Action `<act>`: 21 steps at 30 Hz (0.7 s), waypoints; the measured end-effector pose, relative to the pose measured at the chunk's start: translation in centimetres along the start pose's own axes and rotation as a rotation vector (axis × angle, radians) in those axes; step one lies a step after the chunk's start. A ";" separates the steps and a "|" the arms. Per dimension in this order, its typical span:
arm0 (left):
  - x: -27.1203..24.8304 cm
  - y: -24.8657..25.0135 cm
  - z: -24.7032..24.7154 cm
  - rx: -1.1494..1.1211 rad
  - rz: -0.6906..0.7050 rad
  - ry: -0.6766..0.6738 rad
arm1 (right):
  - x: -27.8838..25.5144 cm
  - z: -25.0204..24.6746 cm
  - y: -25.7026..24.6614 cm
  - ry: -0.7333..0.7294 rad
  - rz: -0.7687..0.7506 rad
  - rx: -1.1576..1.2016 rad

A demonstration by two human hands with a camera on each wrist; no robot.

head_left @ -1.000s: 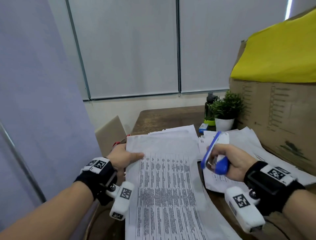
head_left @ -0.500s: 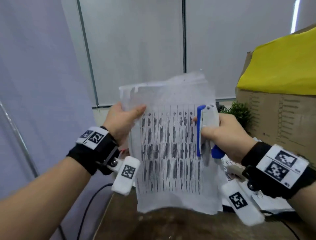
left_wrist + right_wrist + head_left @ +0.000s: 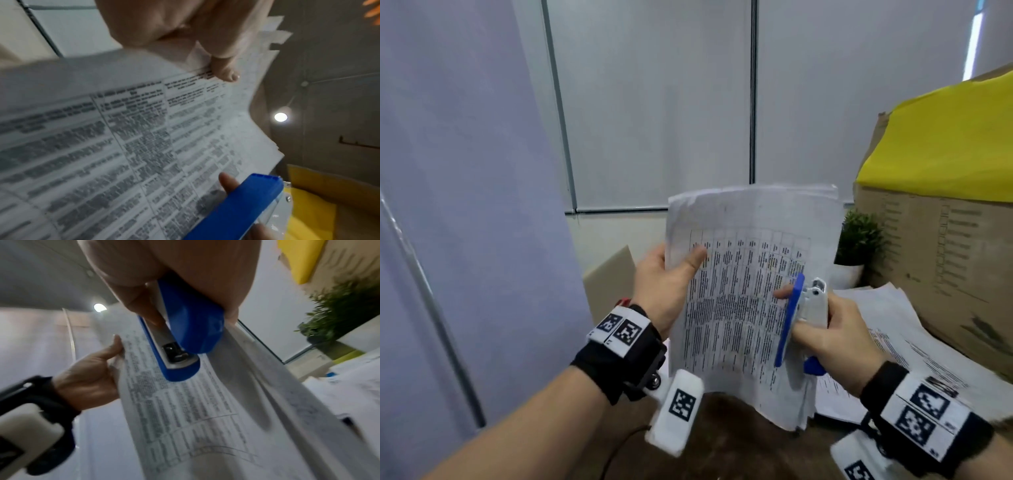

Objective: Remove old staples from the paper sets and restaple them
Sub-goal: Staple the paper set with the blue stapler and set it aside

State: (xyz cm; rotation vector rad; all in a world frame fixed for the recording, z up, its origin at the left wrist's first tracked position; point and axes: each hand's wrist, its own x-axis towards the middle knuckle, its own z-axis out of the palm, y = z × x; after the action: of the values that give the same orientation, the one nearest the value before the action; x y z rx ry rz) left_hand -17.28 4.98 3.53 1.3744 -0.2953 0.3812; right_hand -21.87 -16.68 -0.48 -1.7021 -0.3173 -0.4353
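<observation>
A set of printed paper sheets [image 3: 743, 294] stands upright in the air above the desk. My left hand [image 3: 671, 274] pinches its left edge near the top, thumb on the printed face [image 3: 224, 71]. My right hand [image 3: 822, 325] grips a blue and white stapler [image 3: 796, 318] against the set's right edge, one fingertip reaching onto the page. In the right wrist view the stapler [image 3: 179, 344] lies along the paper [image 3: 195, 410], its mouth slightly apart with no sheet visibly between. The left wrist view shows the stapler's blue base [image 3: 242, 209] over the page [image 3: 123, 146].
More loose printed sheets [image 3: 893, 342] lie on the brown desk [image 3: 739, 445] at the right. A cardboard box [image 3: 945, 260] with yellow material on top stands at the far right, a small potted plant [image 3: 859, 243] beside it. A window blind is behind, a grey partition at left.
The paper set went from lying flat on the desk to standing upright in both hands. The stapler hand has moved to the set's right edge and dropped a little lower.
</observation>
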 end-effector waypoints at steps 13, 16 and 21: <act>-1.1 0.8 0.5 0.088 0.102 0.111 | -0.5 1.6 -0.1 -0.017 -0.160 -0.005; -1.3 0.4 0.1 0.106 0.084 0.123 | -0.4 1.2 0.5 -0.023 -0.109 -0.115; -0.8 -0.1 -0.5 0.114 0.060 0.132 | -0.7 1.3 0.3 -0.003 -0.091 -0.131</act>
State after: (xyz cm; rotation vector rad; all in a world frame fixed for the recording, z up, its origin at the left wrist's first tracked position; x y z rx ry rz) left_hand -17.97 5.35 3.03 1.4471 -0.2087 0.5435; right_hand -22.22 -15.43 -1.26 -1.8211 -0.3767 -0.5302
